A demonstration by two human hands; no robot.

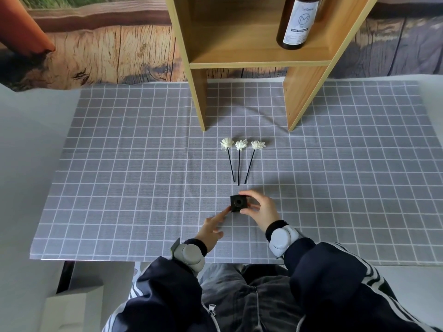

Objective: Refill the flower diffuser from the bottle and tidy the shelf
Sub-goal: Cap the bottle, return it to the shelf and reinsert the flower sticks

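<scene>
Three flower sticks (pixel 239 161) laid out just beyond diffuser (pixel 238 203), freeing its mouth for refilling. Right hand (pixel 260 210) gripping diffuser steady; left hand (pixel 212 230) open, fingertip touching. Bottle (pixel 297 21) well beyond, shelved.

place: a staged home-style set, more a mock-up corner than a lived-in room
backdrop: a printed sheet (pixel 107 44) showing wood planks and grass hangs behind the tabletop, its lower edge curling where it meets the surface
tabletop: white (pixel 24 164), covered by a grey cloth (pixel 119 164) with a white grid
furniture: one small light-wood shelf (pixel 259 61) stands on the cloth, open at the front
household things: a dark bottle (pixel 297 22) with a white label on the shelf; three white flower sticks (pixel 239 159) laid in a row on the cloth; a small black cube pot (pixel 238 203)
recording signs: grey sensor bands (pixel 282 240) strapped on both wrists of the seated person
</scene>
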